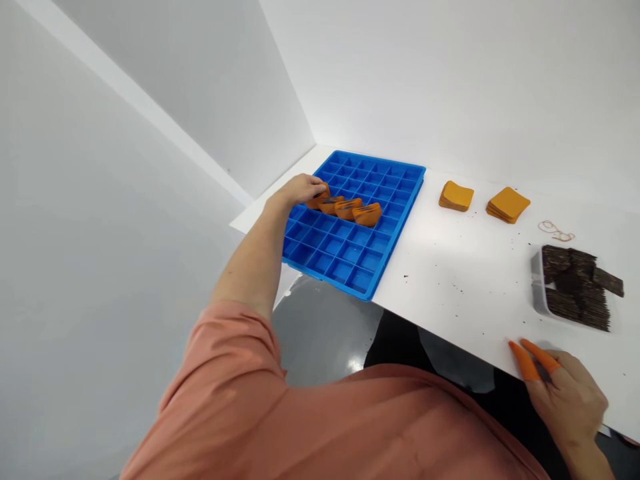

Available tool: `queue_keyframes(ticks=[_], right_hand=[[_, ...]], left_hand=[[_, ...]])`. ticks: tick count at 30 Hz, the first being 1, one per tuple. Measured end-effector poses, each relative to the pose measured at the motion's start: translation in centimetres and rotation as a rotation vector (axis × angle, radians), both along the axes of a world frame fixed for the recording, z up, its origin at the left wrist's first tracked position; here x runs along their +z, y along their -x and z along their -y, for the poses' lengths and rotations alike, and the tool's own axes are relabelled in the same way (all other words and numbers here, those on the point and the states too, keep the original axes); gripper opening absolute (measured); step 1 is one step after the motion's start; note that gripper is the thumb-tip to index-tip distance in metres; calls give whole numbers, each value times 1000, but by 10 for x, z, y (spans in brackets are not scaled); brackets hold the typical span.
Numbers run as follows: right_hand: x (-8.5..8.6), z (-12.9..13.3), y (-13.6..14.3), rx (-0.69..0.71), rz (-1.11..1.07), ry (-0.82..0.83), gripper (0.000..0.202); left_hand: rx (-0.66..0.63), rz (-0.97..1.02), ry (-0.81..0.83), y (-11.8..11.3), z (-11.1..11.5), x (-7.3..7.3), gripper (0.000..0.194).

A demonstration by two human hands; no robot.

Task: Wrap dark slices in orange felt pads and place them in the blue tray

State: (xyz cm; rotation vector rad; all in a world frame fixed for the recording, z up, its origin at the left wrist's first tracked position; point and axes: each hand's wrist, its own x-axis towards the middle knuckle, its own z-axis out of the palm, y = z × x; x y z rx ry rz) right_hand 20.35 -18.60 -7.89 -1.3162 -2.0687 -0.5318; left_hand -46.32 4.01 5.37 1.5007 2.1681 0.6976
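My left hand (306, 189) reaches over the blue compartment tray (345, 250), its fingers closed on the leftmost orange bundle (319, 198). To the right of it, a row of orange bundles (349, 209) with dark strips between their layers stands in the tray's compartments. My right hand (563, 387) is at the table's front edge, with orange covers on two fingers. Those fingers are apart and hold nothing. Beyond it sits a clear plastic box (539, 283) filled with dark brown strips (575, 287).
Two stacks of orange squares, a left one (456, 196) and a right one (507, 205), lie on the white table (440, 267) right of the tray. Rubber bands (556, 231) lie behind the box. Dark crumbs are scattered about. White walls stand behind and left.
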Motion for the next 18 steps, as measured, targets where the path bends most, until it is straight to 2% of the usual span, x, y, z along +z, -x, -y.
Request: queue_keyframes(ticks=[3, 6, 12, 15, 18], right_hand=[[-4, 1, -2, -24, -11, 35, 22], [-5, 2, -2, -43, -25, 56, 21], [3, 0, 2, -4, 6, 7, 21], [6, -1, 4, -8, 17, -16, 20], [6, -1, 4, -1, 19, -16, 21]], left_hand=[[-28, 0, 54, -1, 1, -2, 19], [-14, 15, 23, -3, 2, -5, 21], [-15, 69, 28, -6, 5, -12, 25], [-26, 67, 55, -7, 9, -13, 34], [-31, 4, 21, -6, 11, -8, 47]])
